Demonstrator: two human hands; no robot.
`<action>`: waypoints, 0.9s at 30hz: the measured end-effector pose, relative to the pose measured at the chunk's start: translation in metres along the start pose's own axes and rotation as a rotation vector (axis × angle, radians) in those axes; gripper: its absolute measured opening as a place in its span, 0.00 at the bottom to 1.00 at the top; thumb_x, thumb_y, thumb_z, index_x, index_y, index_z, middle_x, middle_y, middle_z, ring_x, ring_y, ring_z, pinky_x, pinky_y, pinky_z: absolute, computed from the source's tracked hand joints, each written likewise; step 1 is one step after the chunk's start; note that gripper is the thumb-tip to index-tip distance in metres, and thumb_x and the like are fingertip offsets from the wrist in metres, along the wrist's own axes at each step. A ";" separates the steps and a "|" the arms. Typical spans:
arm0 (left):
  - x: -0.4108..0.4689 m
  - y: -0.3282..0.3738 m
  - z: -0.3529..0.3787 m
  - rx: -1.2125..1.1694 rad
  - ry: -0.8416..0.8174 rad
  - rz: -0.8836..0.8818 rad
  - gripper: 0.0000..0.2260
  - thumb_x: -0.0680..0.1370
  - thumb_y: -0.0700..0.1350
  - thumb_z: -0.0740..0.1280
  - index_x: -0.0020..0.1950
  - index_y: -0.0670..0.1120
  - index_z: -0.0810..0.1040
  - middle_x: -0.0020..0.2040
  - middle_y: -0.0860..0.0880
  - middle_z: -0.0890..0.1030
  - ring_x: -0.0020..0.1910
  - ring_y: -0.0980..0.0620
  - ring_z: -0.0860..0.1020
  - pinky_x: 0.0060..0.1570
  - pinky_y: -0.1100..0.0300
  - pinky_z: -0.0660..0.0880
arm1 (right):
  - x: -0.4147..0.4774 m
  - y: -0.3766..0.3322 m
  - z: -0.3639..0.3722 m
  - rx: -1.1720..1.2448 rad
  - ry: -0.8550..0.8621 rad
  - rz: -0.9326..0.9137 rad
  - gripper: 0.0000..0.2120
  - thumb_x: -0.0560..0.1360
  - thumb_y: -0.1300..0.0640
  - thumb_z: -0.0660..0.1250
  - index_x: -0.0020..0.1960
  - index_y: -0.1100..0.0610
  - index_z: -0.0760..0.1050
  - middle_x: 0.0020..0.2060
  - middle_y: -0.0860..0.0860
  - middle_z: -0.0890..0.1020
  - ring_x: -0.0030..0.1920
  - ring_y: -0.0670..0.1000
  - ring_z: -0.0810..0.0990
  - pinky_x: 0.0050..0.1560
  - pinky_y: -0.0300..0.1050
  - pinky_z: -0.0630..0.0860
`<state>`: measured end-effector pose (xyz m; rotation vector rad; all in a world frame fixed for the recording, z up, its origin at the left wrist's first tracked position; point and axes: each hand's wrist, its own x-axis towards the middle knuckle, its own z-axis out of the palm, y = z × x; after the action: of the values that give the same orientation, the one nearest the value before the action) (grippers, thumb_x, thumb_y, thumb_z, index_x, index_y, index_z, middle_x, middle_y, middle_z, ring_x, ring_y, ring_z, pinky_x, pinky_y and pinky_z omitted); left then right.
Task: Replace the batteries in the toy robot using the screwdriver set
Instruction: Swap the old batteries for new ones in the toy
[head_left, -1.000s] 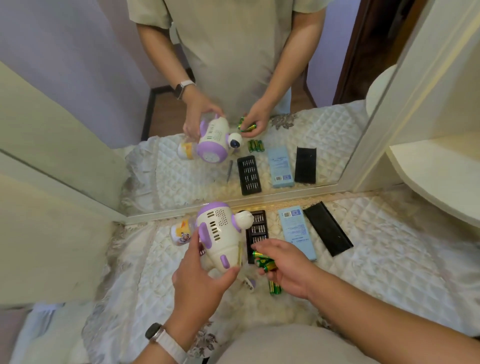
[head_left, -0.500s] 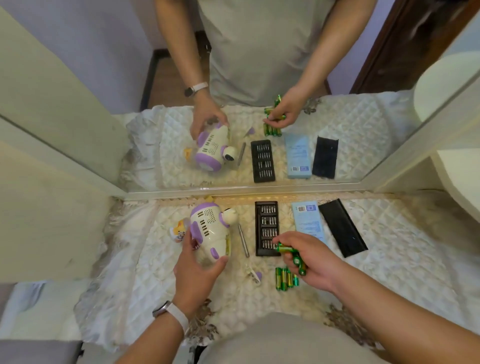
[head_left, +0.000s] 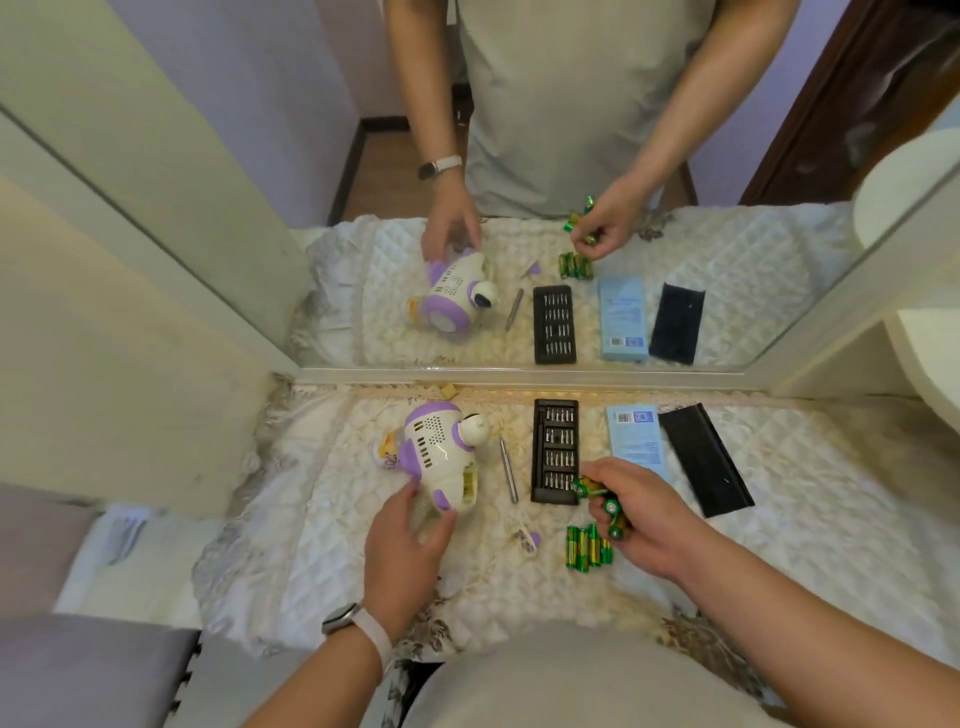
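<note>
The white and purple toy robot (head_left: 441, 452) lies on the quilted cloth with its battery bay facing right. My left hand (head_left: 402, 540) sits just below it, fingers relaxed, fingertips near the robot's lower end. My right hand (head_left: 639, 514) grips a few green batteries (head_left: 602, 499) above the cloth. Several more green batteries (head_left: 587, 548) lie in a row under that hand. The silver screwdriver (head_left: 508, 470) lies between the robot and the black bit case (head_left: 555, 449). A small purple battery cover (head_left: 527, 540) lies near the batteries.
A light blue box (head_left: 634, 441) and the black case lid (head_left: 704, 460) lie to the right of the bit case. A mirror (head_left: 519, 260) stands along the back and reflects the whole scene. Cream cabinet panels close in on the left and right.
The robot was set down on the cloth and my left hand has let go of it. My right hand drew back with the batteries, away from the robot, over the row of batteries.
</note>
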<state>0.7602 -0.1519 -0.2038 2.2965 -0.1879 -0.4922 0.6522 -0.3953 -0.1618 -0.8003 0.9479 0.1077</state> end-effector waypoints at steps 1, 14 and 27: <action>-0.007 0.001 0.000 0.019 0.026 0.005 0.24 0.75 0.55 0.73 0.69 0.49 0.75 0.62 0.56 0.77 0.63 0.52 0.76 0.63 0.49 0.74 | -0.003 0.001 -0.001 0.011 0.004 -0.007 0.09 0.76 0.61 0.67 0.37 0.56 0.72 0.26 0.51 0.70 0.24 0.46 0.65 0.21 0.37 0.63; -0.038 0.074 0.078 0.293 -0.312 0.401 0.16 0.77 0.51 0.67 0.62 0.47 0.79 0.57 0.52 0.80 0.58 0.52 0.77 0.58 0.62 0.71 | -0.040 0.017 -0.065 0.145 0.097 -0.032 0.05 0.79 0.60 0.62 0.51 0.60 0.75 0.26 0.51 0.66 0.24 0.46 0.61 0.21 0.37 0.58; 0.035 0.158 0.178 0.604 -0.388 0.385 0.32 0.76 0.66 0.64 0.74 0.49 0.64 0.66 0.46 0.70 0.65 0.44 0.71 0.61 0.48 0.73 | -0.045 -0.011 -0.120 0.204 0.233 -0.100 0.11 0.78 0.61 0.63 0.38 0.56 0.71 0.24 0.50 0.68 0.24 0.48 0.63 0.24 0.41 0.57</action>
<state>0.7225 -0.3896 -0.2130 2.6136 -1.0743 -0.7467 0.5476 -0.4701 -0.1606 -0.6786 1.1164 -0.1710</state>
